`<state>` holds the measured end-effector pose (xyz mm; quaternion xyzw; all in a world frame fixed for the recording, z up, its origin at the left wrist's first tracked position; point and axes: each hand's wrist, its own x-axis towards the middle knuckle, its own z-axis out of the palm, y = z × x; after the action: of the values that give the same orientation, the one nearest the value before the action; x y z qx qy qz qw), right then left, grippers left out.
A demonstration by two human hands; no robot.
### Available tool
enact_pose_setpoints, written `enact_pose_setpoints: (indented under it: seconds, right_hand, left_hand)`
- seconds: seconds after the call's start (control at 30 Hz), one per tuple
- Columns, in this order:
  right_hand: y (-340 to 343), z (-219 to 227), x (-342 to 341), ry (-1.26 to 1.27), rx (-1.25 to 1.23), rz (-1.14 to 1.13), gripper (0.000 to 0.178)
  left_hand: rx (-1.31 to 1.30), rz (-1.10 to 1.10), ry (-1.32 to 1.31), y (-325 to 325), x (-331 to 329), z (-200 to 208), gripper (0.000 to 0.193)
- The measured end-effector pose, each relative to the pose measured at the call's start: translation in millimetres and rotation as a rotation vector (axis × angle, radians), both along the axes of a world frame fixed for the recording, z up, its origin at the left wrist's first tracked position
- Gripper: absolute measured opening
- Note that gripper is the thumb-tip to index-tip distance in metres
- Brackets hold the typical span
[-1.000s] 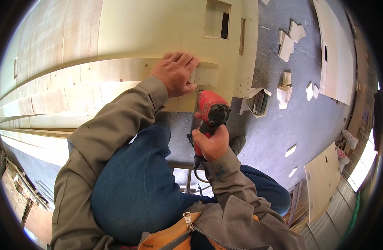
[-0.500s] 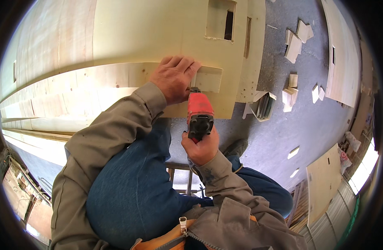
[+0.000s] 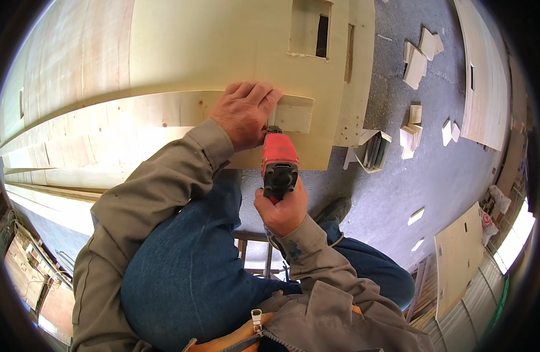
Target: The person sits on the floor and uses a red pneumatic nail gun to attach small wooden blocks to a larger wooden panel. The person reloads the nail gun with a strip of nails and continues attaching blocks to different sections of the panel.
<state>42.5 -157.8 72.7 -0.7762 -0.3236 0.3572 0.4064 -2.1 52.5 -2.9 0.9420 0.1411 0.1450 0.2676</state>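
Note:
My right hand (image 3: 283,209) is wrapped round the handle of a red and black nail gun (image 3: 280,154). Its nose points away from me and meets the wood beside my left hand (image 3: 245,113). That hand has its bent fingers over the far edge of a long pale wooden strip (image 3: 185,107), where a short wood block (image 3: 294,114) adjoins the strip. The left thumb is mostly hidden. Under both pieces lies a large pale plywood panel (image 3: 223,47) with a rectangular cut-out (image 3: 307,29) near its far right.
Wood offcuts (image 3: 415,67) are scattered on the grey floor (image 3: 393,193) to the right. A small open box (image 3: 373,151) holding dark strips stands off the panel's near right corner. More boards (image 3: 484,76) line the right side. My knees are below the panel's near edge.
The scene sits slightly lower in the picture. Both hands and the nail gun keep nearly the same place on the wood.

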Motion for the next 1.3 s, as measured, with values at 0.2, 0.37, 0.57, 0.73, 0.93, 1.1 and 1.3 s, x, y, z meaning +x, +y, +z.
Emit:
enact_pose_setpoints:
  seconds: [0.2, 0.37, 0.57, 0.73, 0.93, 1.1, 1.3]
  right_hand:
    - [1.4, 0.4, 0.9, 0.021, -0.03, 0.011, 0.061]
    - [6.3, 7.1, 1.9, 0.06, -0.051, -0.005, 0.06]
    - [6.1, 5.0, 2.8, 0.083, -0.07, -0.001, 0.057]
    - [5.7, 4.8, 3.4, 0.113, -0.084, 0.0, 0.059]
    - [2.9, 1.6, 4.4, 0.118, -0.073, 0.016, 0.061]
    - [1.8, 2.3, 6.1, 0.124, -0.085, 0.021, 0.061]
    - [-0.5, -0.7, 8.3, 0.114, -0.061, 0.055, 0.06]
  left_hand:
    - [0.009, -0.008, 0.007, 0.8, 0.9, 0.9, 0.068]
    - [0.006, -0.011, 0.002, 1.7, 0.5, 3.6, 0.069]
    - [0.006, -0.002, -0.01, -0.2, 0.5, 1.1, 0.071]
    - [0.019, -0.018, -0.001, 0.1, 0.2, -1.6, 0.072]
    - [0.032, -0.026, 0.025, 0.4, 0.3, -2.7, 0.073]
    - [0.031, -0.033, 0.016, 1.0, 1.8, -2.9, 0.075]
    - [0.04, -0.031, 0.021, 0.4, 0.4, -3.7, 0.076]
